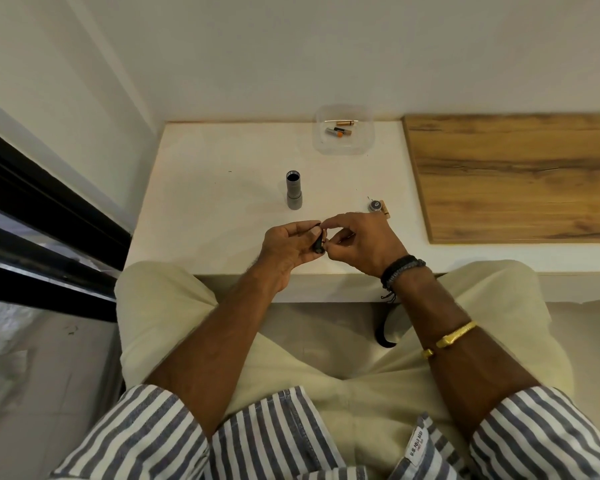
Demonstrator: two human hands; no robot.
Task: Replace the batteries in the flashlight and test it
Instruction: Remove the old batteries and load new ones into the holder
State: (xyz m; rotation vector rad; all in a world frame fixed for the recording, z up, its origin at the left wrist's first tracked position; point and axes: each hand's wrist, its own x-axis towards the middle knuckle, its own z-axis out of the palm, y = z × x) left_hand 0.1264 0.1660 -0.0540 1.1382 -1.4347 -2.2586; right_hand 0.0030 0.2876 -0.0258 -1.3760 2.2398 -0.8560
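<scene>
Left hand [288,242] clamps the battery holder [317,247]; right hand [355,237] pinches a battery [324,234]. Match polarity, press it fully home.

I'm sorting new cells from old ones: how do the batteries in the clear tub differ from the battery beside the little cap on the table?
The batteries in the clear tub number at least two and lie inside the clear tub at the table's far edge; the loose battery is single and lies bare on the table, against the cap, nearer the hands. One tub battery shows an orange band; the loose one looks plain copper. All lie on their sides.
</scene>
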